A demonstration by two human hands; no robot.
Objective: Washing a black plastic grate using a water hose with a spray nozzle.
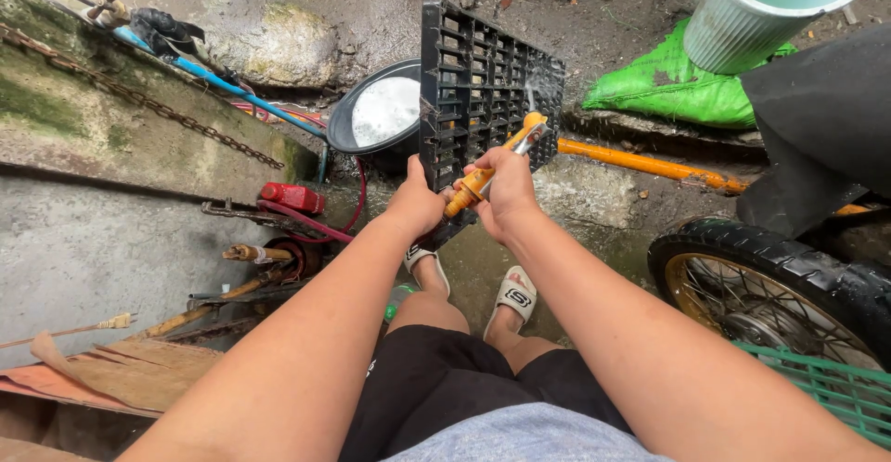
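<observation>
My left hand [415,200] grips the lower left edge of a black plastic grid tray [483,82], holding it upright in front of me. In my right hand [506,188] is an orange spray nozzle [490,167], its tip against the tray's right side. A small spray of water shows at the tray near the nozzle tip. My feet in white slides stand on wet concrete below the tray.
A black basin [380,114] of soapy water sits behind the tray. An orange pipe [650,163] lies to the right, near a green sack [677,86] and a pale bucket [766,7]. A motorcycle wheel [770,281] is close at right. A concrete ledge with chain, hoses and a red part is left.
</observation>
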